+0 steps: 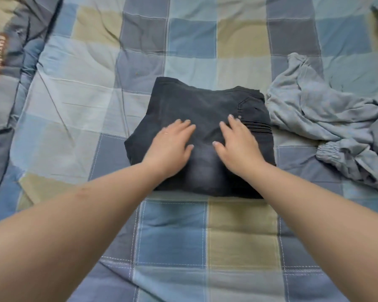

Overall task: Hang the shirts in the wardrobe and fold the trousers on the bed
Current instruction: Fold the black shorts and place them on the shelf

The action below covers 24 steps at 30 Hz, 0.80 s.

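Observation:
A pair of dark grey trousers (196, 105) lies folded into a compact rectangle in the middle of the checked bedspread (175, 234). Both palms lie flat on top of it. My left hand (172, 144) presses the left half with straight fingers. My right hand (236, 140) presses the right half, fingers spread, close to the pocket stitching. To the right of the fold, a light grey pair of trousers (327, 125) sits crumpled, its elastic cuff toward the near side.
A rumpled quilt (7, 62) with an orange printed label is bunched along the left edge. The bedspread stretches flat in front of the folded trousers and behind them.

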Motion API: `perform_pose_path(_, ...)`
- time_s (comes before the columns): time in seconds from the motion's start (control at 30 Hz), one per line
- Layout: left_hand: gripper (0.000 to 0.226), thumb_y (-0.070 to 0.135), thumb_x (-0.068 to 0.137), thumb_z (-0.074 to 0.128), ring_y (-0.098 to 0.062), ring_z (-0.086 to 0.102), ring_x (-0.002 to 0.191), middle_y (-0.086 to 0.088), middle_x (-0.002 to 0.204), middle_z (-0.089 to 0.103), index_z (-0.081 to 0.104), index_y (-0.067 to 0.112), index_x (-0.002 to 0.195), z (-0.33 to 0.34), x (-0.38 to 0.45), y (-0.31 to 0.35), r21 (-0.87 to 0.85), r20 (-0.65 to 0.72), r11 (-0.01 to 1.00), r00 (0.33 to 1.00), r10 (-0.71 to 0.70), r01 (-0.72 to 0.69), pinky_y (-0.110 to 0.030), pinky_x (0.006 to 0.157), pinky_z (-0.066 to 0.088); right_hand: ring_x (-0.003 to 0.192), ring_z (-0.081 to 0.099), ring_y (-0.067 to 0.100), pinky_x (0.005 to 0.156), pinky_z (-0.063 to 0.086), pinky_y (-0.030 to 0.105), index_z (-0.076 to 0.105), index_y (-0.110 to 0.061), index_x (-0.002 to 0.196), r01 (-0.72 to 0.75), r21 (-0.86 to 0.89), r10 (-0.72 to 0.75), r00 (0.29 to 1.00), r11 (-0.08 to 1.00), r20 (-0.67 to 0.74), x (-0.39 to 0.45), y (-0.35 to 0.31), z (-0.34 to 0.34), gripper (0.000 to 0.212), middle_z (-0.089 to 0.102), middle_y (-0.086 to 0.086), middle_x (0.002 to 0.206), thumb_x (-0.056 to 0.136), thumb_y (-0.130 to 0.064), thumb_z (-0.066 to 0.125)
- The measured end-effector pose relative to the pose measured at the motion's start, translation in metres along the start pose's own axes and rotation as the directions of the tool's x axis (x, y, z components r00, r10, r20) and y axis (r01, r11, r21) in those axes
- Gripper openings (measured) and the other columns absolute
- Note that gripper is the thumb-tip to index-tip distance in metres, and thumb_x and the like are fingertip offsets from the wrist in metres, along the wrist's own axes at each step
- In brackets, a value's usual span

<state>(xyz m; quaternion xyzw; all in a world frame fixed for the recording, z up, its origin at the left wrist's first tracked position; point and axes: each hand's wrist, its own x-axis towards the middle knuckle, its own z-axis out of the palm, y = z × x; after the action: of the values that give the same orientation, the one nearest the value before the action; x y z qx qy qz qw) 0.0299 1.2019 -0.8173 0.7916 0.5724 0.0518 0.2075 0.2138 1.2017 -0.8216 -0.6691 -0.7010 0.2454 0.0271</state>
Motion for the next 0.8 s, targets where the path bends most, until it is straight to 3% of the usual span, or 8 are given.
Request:
perform_pose_path(0.07, 0.061, 0.030, 0.097, 0.046, -0.022, 0.013, 0.147, -0.004, 0.159, 0.019, 0.022, 0.015, 0.151, 0.023, 0.001, 0.011, 0.137, 0.053, 0.986, 0.995, 0.088, -0.095, -0.043, 0.117, 0.015, 0.148, 0.001, 0.022, 0.118, 0.010, 0.045, 0.019, -0.017, 0.151, 0.101, -0.189, -0.100, 0.995, 0.977, 0.016, 0.000, -0.002, 0.023, 0.065, 0.002, 0.007, 0.161, 0.096, -0.040, 0.045)
perform_pose_path(0.17, 0.065, 0.041, 0.098, 0.037, -0.025, 0.001, 0.148, -0.007, 0.161, 0.004, 0.008, 0.021, 0.153, 0.058, -0.005, 0.010, 0.283, 0.124, 0.955, 0.991, 0.055, -0.089, -0.048, 0.118, 0.005, 0.148, -0.004, 0.021, 0.119, 0.005, 0.044, 0.012, -0.017, 0.152, 0.142, -0.316, -0.130, 0.990, 0.938, 0.058, -0.002, 0.010, 0.046, 0.071, -0.005, 0.007, 0.161, 0.095, -0.049, 0.039)
perform_pose_path(0.37, 0.081, 0.071, 0.084, 0.017, -0.023, -0.008, 0.148, -0.005, 0.161, -0.009, 0.002, 0.030, 0.152, 0.072, -0.008, -0.017, 0.338, 0.082, 0.930, 0.980, -0.182, 0.144, -0.052, 0.116, -0.003, 0.148, -0.006, 0.018, 0.118, 0.002, 0.047, 0.004, -0.018, 0.153, 0.100, -0.410, -0.070, 0.994, 0.907, 0.088, -0.002, 0.043, 0.045, 0.080, -0.009, 0.004, 0.161, 0.090, -0.065, 0.021)
perform_pose_path(0.5, 0.088, 0.077, 0.082, 0.028, -0.027, -0.004, 0.148, -0.009, 0.161, -0.006, 0.000, 0.031, 0.152, 0.053, -0.014, -0.055, 0.266, 0.128, 0.878, 0.888, -0.442, 0.399, -0.048, 0.118, 0.003, 0.148, -0.007, 0.018, 0.119, 0.003, 0.045, 0.004, -0.014, 0.153, 0.072, -0.403, -0.031, 0.994, 0.912, 0.109, -0.001, 0.052, 0.031, 0.082, -0.009, 0.003, 0.161, 0.090, -0.065, 0.023)
perform_pose_path(0.6, 0.092, 0.068, 0.082, 0.049, -0.029, 0.013, 0.146, -0.012, 0.159, 0.015, 0.011, 0.023, 0.152, 0.030, -0.014, -0.079, 0.064, 0.120, 0.878, 0.870, -0.479, 0.475, -0.046, 0.118, 0.015, 0.147, 0.008, 0.027, 0.119, 0.011, 0.042, 0.018, -0.008, 0.150, 0.027, -0.226, -0.036, 0.999, 0.974, -0.037, -0.001, 0.062, 0.016, 0.080, 0.007, 0.013, 0.160, 0.092, -0.056, 0.043)
perform_pose_path(0.67, 0.089, 0.058, 0.081, 0.060, -0.029, 0.029, 0.140, -0.012, 0.150, 0.034, 0.020, 0.021, 0.150, 0.017, -0.012, -0.088, -0.225, 0.052, 0.830, 0.857, -0.513, 0.511, -0.045, 0.115, 0.026, 0.142, 0.023, 0.031, 0.116, 0.019, 0.039, 0.032, -0.003, 0.144, -0.103, 0.029, 0.107, 0.977, 0.994, -0.184, -0.005, 0.080, 0.009, 0.076, 0.027, 0.020, 0.153, 0.090, -0.053, 0.051)
perform_pose_path(0.73, 0.095, 0.059, 0.078, 0.064, -0.025, 0.037, 0.137, -0.009, 0.147, 0.040, 0.013, 0.025, 0.152, 0.008, -0.008, -0.093, -0.449, 0.072, 0.690, 0.792, -0.606, 0.569, -0.039, 0.113, 0.029, 0.134, 0.035, 0.032, 0.109, 0.027, 0.036, 0.047, -0.013, 0.129, -0.302, 0.338, 0.359, 0.926, 0.891, -0.119, -0.010, 0.100, 0.005, 0.064, 0.046, 0.013, 0.137, 0.087, -0.060, 0.048)
perform_pose_path(0.8, 0.101, 0.064, 0.075, 0.064, -0.022, 0.038, 0.136, -0.004, 0.148, 0.041, 0.009, 0.027, 0.152, 0.002, -0.002, -0.093, -0.545, 0.127, 0.583, 0.746, -0.654, 0.603, -0.034, 0.112, 0.028, 0.126, 0.047, 0.025, 0.108, 0.032, 0.036, 0.055, -0.028, 0.120, -0.429, 0.625, 0.494, 0.866, 0.652, 0.079, -0.013, 0.108, 0.004, 0.063, 0.055, -0.002, 0.129, 0.076, -0.073, 0.045)
